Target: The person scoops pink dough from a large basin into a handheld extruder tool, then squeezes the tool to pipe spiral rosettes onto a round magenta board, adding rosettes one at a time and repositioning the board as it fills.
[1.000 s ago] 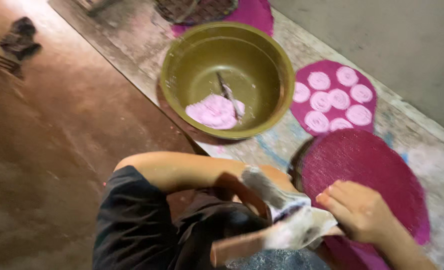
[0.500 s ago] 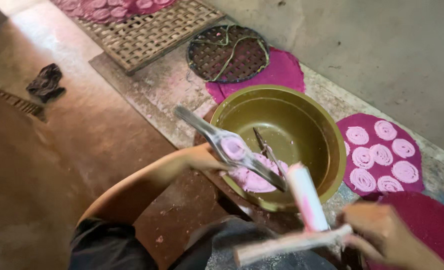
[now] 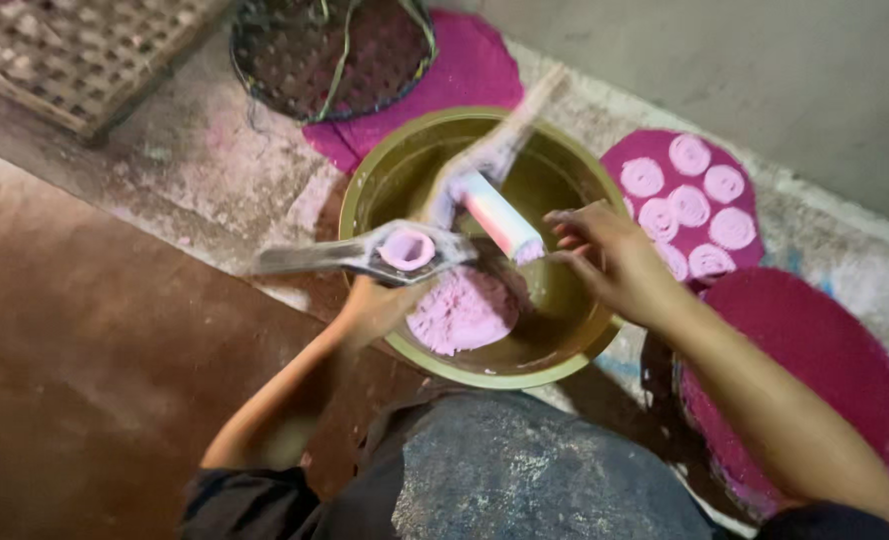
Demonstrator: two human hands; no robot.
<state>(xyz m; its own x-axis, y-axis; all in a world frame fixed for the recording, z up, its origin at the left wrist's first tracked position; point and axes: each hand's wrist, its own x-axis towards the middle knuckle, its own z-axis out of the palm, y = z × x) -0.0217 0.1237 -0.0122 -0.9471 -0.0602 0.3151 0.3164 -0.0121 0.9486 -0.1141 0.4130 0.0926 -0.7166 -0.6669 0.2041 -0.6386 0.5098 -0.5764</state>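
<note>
Press (image 3: 405,250) now lifted over bowl (image 3: 365,190), left hand (image 3: 375,305) gripping it, right hand (image 3: 610,260) half-open by plunger (image 3: 500,215)

You work over a dusty concrete floor (image 3: 205,190) that gives way to smooth brown floor (image 3: 95,380) on your left. Directly on it sit 1 olive bowl (image 3: 385,170), 3 magenta round mats (image 3: 815,350), 1 of them bearing white coils (image 3: 690,155), 1 dark round wire rack (image 3: 315,50) and 1 woven bamboo tray (image 3: 75,50).
</note>
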